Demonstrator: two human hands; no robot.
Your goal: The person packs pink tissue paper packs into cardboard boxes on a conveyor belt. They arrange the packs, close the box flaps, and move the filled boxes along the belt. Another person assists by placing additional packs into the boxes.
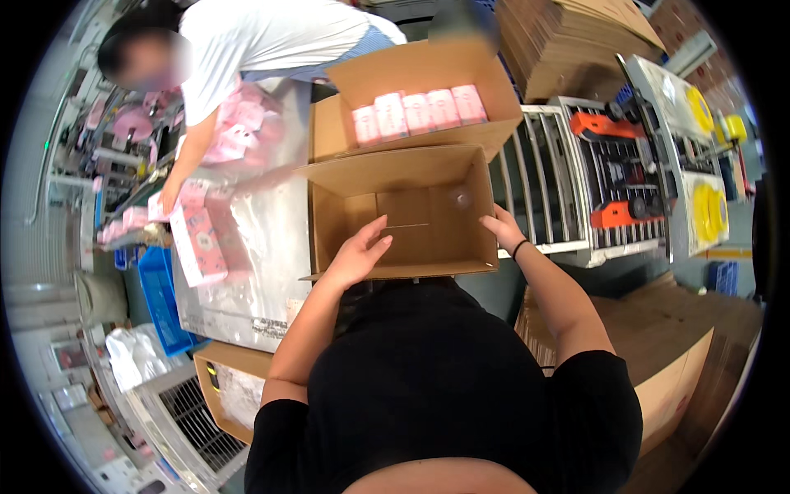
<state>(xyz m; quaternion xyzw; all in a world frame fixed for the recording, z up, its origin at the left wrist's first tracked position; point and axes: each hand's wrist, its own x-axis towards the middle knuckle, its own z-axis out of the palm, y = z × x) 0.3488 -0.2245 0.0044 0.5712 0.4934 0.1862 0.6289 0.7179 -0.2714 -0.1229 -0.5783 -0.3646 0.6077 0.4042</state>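
Right in front of me is an open cardboard box, its bare brown bottom showing with a seam across it. My left hand reaches over the near left part of the box, its fingers apart and nothing in them. At the right wall, my right hand grips the edge, the thumb side inside and the other fingers partly hidden outside. Just beyond stands a second open carton, with a row of several pink-and-white packs in it.
On the left, a metal table bears pink packs and a heap of pink wrapping. Another person reaches over it. A roller conveyor with an orange-fitted sealing machine lies right. Flattened cartons are stacked behind.
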